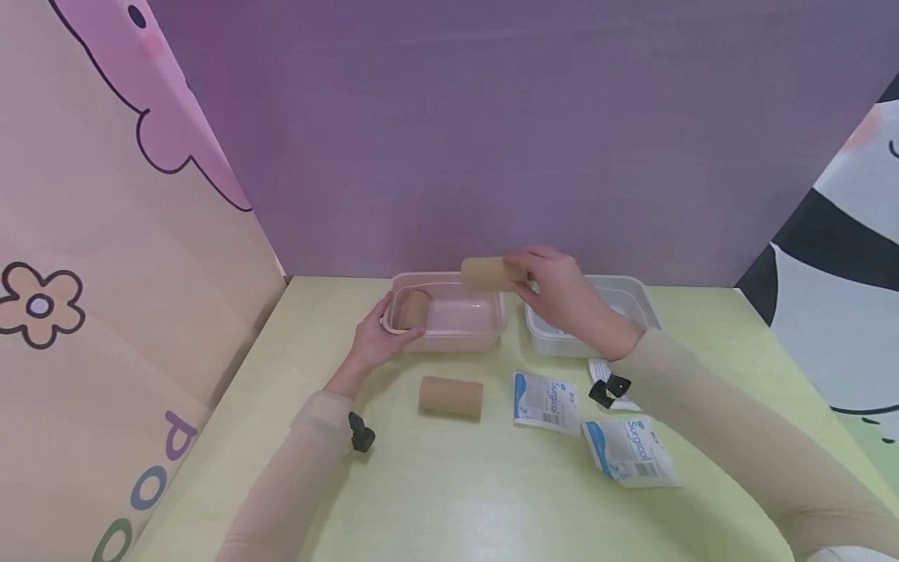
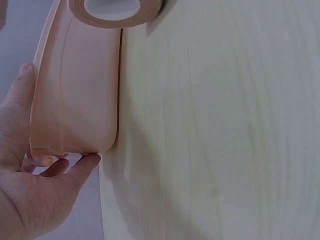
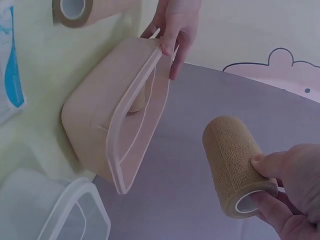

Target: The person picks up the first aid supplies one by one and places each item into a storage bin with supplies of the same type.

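My right hand (image 1: 558, 289) pinches a tan cohesive bandage roll (image 1: 485, 274) at one end, above the right part of a pink plastic box (image 1: 444, 342). In the right wrist view a finger reaches into the white core of that roll (image 3: 231, 165). My left hand (image 1: 378, 336) grips the box by its left end, thumb over the front rim and fingers along the side. Inside the box, at the left, lies a second bandage roll (image 1: 415, 310). A third roll (image 1: 451, 396) rests on its side on the table in front of the box.
Right of the pink box stands a clear-white plastic box (image 1: 562, 343), partly behind my right hand. Two white and blue packets marked Surgical (image 1: 546, 402) lie before it, with another packet (image 1: 627, 403) partly under my right forearm. A purple panel (image 1: 492, 156) rises behind the table.
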`<state>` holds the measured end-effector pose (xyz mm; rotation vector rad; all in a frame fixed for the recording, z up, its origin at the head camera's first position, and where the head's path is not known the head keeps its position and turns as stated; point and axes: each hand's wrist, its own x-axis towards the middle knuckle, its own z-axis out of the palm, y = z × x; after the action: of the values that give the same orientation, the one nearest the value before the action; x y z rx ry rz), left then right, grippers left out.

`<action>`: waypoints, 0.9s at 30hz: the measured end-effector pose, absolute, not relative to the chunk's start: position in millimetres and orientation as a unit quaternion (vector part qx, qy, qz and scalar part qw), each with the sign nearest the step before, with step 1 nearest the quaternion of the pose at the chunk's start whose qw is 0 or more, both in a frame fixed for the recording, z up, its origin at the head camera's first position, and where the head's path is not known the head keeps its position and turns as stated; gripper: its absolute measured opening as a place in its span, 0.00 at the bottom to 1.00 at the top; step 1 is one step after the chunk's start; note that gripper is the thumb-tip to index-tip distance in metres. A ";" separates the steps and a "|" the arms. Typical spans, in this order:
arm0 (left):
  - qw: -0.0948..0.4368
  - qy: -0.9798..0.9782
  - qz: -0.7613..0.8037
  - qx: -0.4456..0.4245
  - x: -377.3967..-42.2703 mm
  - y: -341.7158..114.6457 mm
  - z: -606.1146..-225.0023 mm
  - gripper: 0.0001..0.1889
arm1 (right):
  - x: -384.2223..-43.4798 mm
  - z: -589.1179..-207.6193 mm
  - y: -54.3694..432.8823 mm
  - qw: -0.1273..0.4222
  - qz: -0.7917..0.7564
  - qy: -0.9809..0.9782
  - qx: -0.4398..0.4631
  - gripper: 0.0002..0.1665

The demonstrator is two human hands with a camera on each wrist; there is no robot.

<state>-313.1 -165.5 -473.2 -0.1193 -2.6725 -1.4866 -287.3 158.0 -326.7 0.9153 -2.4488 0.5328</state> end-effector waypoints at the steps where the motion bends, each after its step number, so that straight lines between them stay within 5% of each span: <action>1: 0.042 -0.872 -0.486 -0.040 -313.4 -165.0 -473.6 0.57 | -291.1 -326.0 155.0 0.234 0.191 -0.893 0.333 0.21; 27: 0.040 -0.864 -0.501 -0.043 -313.4 -159.7 -476.1 0.57 | -327.9 -344.2 118.0 0.183 0.173 -0.908 0.336 0.21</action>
<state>-313.4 -159.7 -476.1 -0.1322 -2.6451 -1.5341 -327.9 118.0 -344.2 0.9479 -2.5598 0.4866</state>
